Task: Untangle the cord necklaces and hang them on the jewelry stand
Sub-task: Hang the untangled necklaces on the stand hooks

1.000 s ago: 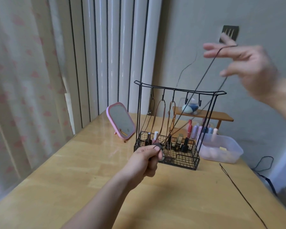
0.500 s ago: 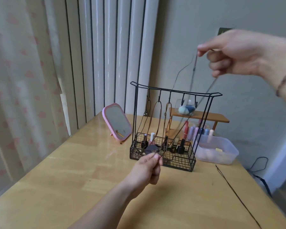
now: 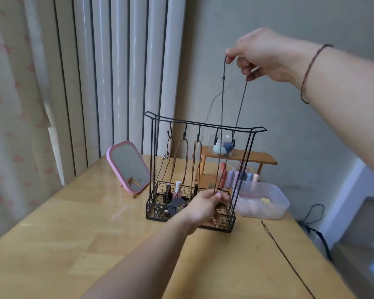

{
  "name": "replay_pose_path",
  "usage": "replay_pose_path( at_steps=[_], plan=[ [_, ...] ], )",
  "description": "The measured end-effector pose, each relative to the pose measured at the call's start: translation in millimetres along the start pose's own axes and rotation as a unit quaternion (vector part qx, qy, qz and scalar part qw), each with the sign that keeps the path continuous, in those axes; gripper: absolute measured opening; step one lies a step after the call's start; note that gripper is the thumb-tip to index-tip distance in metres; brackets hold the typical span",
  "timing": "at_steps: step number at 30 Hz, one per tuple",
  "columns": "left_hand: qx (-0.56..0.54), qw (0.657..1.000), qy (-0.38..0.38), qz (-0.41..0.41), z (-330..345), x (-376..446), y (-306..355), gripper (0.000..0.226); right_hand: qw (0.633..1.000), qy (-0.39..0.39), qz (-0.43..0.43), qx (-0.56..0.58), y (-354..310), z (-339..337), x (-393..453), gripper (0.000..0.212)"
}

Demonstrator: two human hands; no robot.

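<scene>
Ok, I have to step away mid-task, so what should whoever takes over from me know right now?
Right hand pinches the top of the dark cord necklace above the black wire jewelry stand. Left hand pinches its lower end in front of the stand's basket.
Done: three brownish cord necklaces hang on the left hooks.
Left: hang the held necklace on one of the two free right hooks, then the thin dark cord lying on the wooden table.
</scene>
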State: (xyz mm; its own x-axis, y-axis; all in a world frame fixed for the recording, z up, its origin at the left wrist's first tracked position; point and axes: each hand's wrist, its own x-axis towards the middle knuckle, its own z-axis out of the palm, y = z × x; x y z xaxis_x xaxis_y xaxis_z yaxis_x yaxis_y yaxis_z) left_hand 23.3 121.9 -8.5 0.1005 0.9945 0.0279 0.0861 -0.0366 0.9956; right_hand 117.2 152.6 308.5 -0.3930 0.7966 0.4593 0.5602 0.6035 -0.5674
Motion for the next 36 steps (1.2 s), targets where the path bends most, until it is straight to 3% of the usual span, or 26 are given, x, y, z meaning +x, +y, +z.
replay_pose_path(
  at_steps=[8,14,17,22,29,32,36],
  plan=[
    [0.033,0.998,0.037,-0.049,-1,21,-7,0.026,0.999,-0.029,-0.016,-0.025,30,12,-1,0.021],
    [0.273,0.954,0.033,-0.118,-5,43,-2,0.036,0.999,0.013,-0.019,-0.034,33,19,-1,0.020],
    [0.277,0.953,0.057,-0.112,-3,51,-11,0.039,0.999,0.038,-0.032,-0.017,29,17,0,0.022],
    [0.314,0.938,0.104,-0.103,-1,50,-24,0.047,0.997,-0.039,-0.065,-0.005,27,22,-5,0.022],
    [0.475,0.871,0.076,-0.100,-2,52,-22,0.039,0.997,-0.013,-0.059,-0.056,24,39,1,0.021],
    [0.470,0.868,0.109,-0.112,-1,52,-22,0.043,0.996,0.030,-0.041,-0.079,31,42,4,0.020],
    [0.466,0.871,0.138,-0.074,-1,50,-26,0.040,0.995,-0.003,-0.030,-0.090,39,43,3,0.022]
  ],
)
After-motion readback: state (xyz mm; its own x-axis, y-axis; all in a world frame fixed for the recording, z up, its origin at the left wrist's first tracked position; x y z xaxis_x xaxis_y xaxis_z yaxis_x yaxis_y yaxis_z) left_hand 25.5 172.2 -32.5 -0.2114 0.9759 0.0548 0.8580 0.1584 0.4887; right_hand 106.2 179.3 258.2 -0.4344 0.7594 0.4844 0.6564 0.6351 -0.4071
